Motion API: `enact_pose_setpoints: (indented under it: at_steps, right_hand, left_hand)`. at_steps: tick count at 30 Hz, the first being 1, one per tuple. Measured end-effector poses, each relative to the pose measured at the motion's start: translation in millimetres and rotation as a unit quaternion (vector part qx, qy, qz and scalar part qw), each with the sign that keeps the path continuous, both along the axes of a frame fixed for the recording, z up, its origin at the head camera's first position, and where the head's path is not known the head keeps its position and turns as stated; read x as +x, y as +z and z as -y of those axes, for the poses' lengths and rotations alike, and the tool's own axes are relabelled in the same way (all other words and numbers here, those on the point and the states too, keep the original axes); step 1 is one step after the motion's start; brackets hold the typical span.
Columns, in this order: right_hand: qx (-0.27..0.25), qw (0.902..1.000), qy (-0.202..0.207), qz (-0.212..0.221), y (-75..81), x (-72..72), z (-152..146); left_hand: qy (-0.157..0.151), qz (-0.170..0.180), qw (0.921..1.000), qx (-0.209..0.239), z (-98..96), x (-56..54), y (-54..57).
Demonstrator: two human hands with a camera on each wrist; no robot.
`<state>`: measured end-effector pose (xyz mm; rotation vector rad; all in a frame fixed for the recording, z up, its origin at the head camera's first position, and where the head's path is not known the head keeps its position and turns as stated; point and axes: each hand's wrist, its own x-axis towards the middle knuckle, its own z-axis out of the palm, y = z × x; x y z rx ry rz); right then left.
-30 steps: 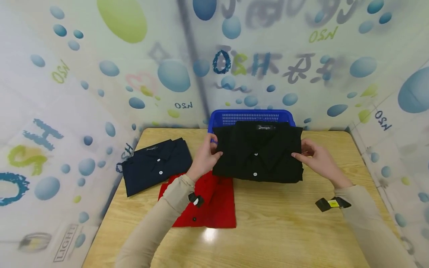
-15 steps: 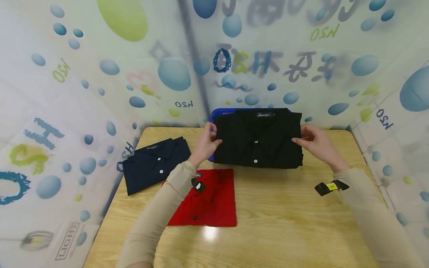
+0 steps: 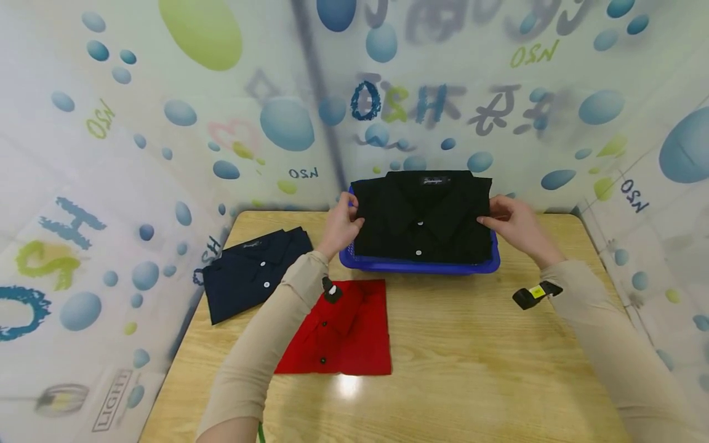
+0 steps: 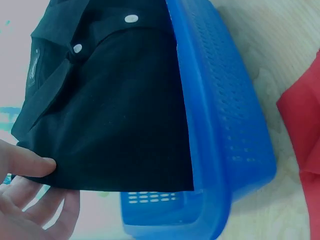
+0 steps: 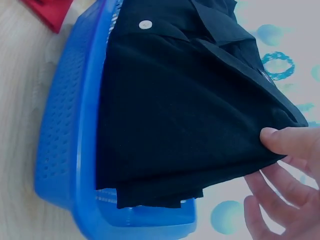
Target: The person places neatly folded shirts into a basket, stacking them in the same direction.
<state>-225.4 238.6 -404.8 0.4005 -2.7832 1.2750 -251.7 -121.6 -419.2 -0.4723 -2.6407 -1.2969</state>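
Note:
A folded black shirt [image 3: 421, 215] with white buttons is held level over a blue plastic basket [image 3: 421, 267]. My left hand [image 3: 342, 227] pinches its left edge, thumb on top and fingers beneath, as the left wrist view shows on the black cloth [image 4: 120, 110]. On the opposite side my right hand [image 3: 515, 224] pinches the right edge the same way; in the right wrist view the shirt's front edge [image 5: 107, 125] lies just inside the basket rim [image 5: 85, 130]. Most of the basket's inside is hidden under the shirt.
A folded red shirt [image 3: 354, 332] lies on the wooden table [image 3: 471, 344] in front of the basket, partly behind my left forearm. Farther left lies a folded navy shirt [image 3: 249, 277]. A patterned wall [image 3: 277, 172] stands right behind the basket.
Both hands have carried the black shirt away from me, from in front of the basket to over it. The basket's front rim now shows below the shirt. The red and navy shirts stay put.

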Motion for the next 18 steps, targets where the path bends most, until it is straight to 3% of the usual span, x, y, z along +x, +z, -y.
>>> enact_pose_setpoints:
  at_steps: [6,10,18]
  right_hand:
    - [0.008,0.9998,0.000,-0.018,-17.8,-10.5,3.8]
    - [0.027,0.9996,0.006,-0.008,-28.2,-18.4,6.7]
    - [0.083,0.9949,0.036,0.044,-46.7,-32.5,12.6]
  left_hand:
    - [0.006,0.020,0.9993,-0.030,-2.6,-10.4,-15.0]
    - [0.020,0.045,0.9974,-0.051,-5.9,-17.4,-22.9]
    - [0.023,0.115,0.9835,-0.137,-15.3,-25.5,-33.4]
